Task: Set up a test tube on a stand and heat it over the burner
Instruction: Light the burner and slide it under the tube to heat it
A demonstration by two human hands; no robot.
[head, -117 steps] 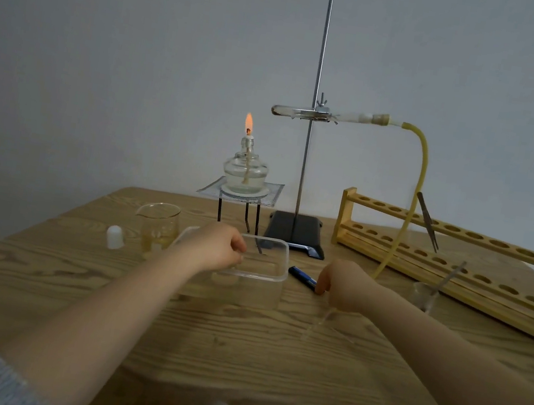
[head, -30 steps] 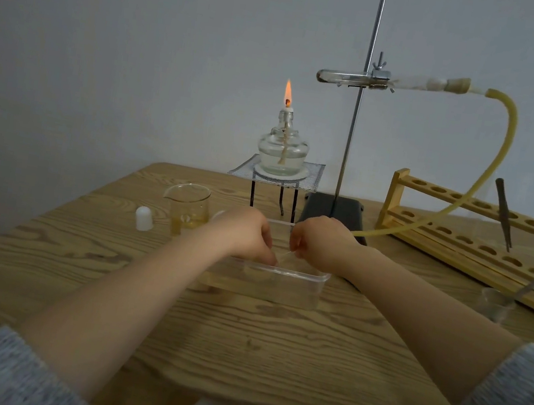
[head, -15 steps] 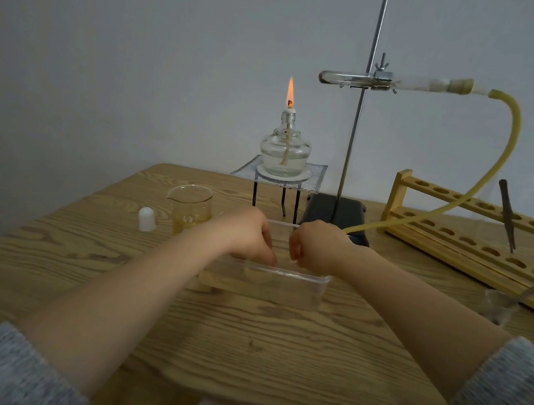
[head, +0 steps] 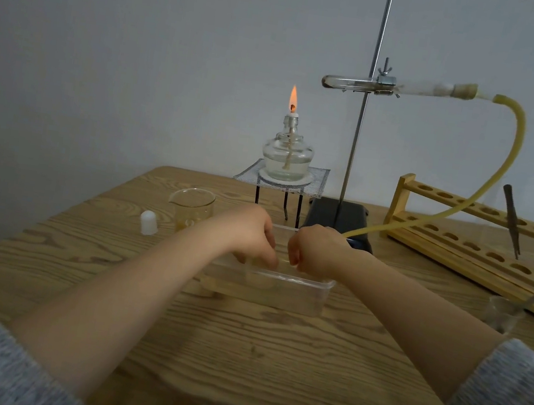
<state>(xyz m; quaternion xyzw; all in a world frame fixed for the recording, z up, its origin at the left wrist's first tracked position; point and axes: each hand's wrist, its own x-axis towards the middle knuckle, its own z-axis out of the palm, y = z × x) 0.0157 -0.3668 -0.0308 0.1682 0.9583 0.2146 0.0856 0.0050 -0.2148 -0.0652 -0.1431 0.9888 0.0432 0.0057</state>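
Both hands, left [head: 250, 234] and right [head: 315, 249], curl over the clear tub [head: 280, 289]; grip unclear.

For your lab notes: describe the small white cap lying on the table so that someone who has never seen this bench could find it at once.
Start at the lit glass spirit burner on its wire-gauze tripod and drop to the wooden table in front of it. Left of the tripod stands a clear glass beaker. Just left of that sits the small white dome-shaped cap, the only opaque white item there.
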